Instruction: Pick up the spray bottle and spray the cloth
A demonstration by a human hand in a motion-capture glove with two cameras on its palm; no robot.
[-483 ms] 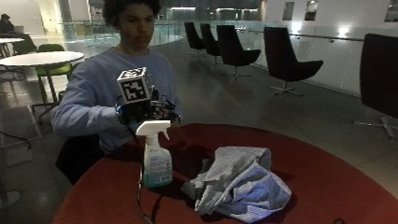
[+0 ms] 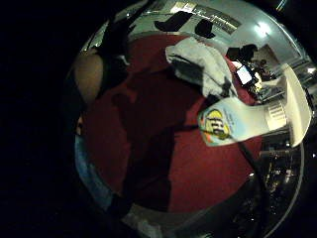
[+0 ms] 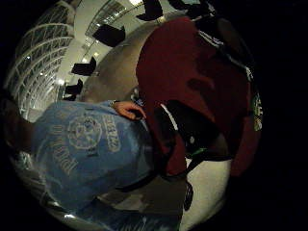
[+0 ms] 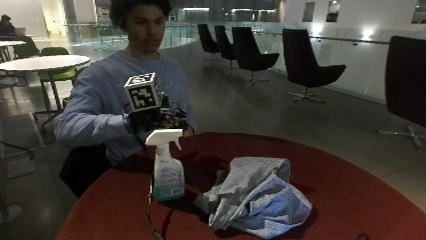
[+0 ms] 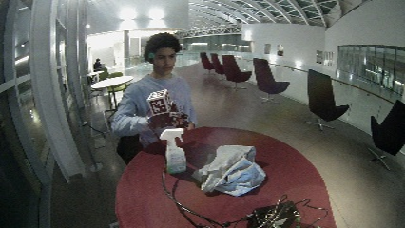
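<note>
A: At the lower left of the outside view, on the red table point(image 4: 346, 195), stands the bottle point(image 4: 168, 172), upright, white trigger head on top, label facing the camera.

B: And the cloth point(image 4: 256, 197)?

A: Lower centre of the frame, just right of the bottle, a crumpled grey-blue heap lying on the table. The two look near each other but apart.

B: Where is the gloved hand point(image 4: 154, 120)?

A: Left of centre, raised above and behind the bottle's head, in front of the person's chest. It does not touch the bottle in this view.

B: Are its fingers spread or curled?

A: That cannot be told; the glove is dark against the sweatshirt point(image 4: 100, 100) and the fingers do not show clearly.

B: What does the little-finger palm view give?

A: The bottle point(image 2: 247, 121) at the right of the frame, close to the palm, label and trigger head in sight, and the cloth point(image 2: 200, 64) beyond it at upper centre on the red table point(image 2: 163, 158).

B: And the thumb-side view?

A: The table point(image 3: 192, 77) fills the upper right; the blue sweatshirt point(image 3: 86, 144) sits at lower left, with the bare hand point(image 3: 127, 109) at the table's edge near the middle.

B: The wide view?

A: Bottle point(image 5: 175, 154) left of centre, cloth point(image 5: 231, 168) just right of it, hand point(image 5: 166, 118) above the bottle.
</note>
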